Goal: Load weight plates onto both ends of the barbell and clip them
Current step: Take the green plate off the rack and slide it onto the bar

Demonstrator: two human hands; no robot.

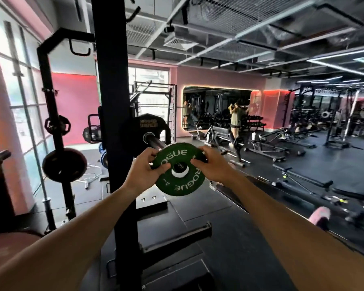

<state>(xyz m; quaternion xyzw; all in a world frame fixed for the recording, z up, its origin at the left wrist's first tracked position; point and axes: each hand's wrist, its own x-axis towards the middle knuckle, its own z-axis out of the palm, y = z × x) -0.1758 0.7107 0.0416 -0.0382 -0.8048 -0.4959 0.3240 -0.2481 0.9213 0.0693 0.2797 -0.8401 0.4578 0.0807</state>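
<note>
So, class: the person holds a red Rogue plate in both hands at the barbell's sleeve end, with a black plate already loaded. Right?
Not quite: the plate is green, not red, as the head view shows. Both the left hand and right hand hold it at the barbell sleeve, with the black plate already loaded.

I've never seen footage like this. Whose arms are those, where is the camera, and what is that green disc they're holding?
There is no machine here: a person wears a camera on the head, so you look out along their own arms in a gym. The left hand and right hand each grip an edge of a green Rogue weight plate. Its centre hole is lined up with the end of the barbell sleeve, which already carries a large black plate. The bar rests in a black squat rack. No clip is visible yet.
</note>
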